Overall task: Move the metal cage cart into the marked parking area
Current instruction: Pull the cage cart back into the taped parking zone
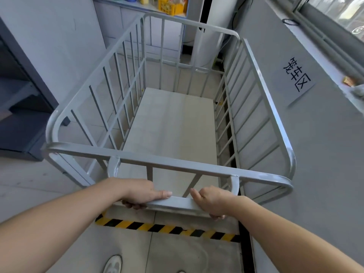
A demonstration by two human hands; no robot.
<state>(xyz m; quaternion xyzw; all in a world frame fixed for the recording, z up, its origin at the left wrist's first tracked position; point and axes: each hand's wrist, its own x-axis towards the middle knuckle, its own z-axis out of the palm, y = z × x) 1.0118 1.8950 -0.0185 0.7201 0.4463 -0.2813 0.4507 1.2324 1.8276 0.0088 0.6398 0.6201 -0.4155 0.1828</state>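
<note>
Head cam looks straight down into the metal cage cart point(173, 123), which fills the middle of the view. Left hand point(140, 192) and right hand point(211, 200) are both wrapped tight around the handle bar point(177, 203) at 6 o'clock. Striped floor tape point(167, 229) sits just under the handle, wall sign point(297, 75) at 2 o'clock. Looks like the final push; next is probably squaring it up inside the line.

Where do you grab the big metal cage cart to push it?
Grab the flat handle bar on the cage cart, from the near end. It juts toward the pusher, wide enough for two. The left hand and right hand wrap it, thumbs on top.
</note>
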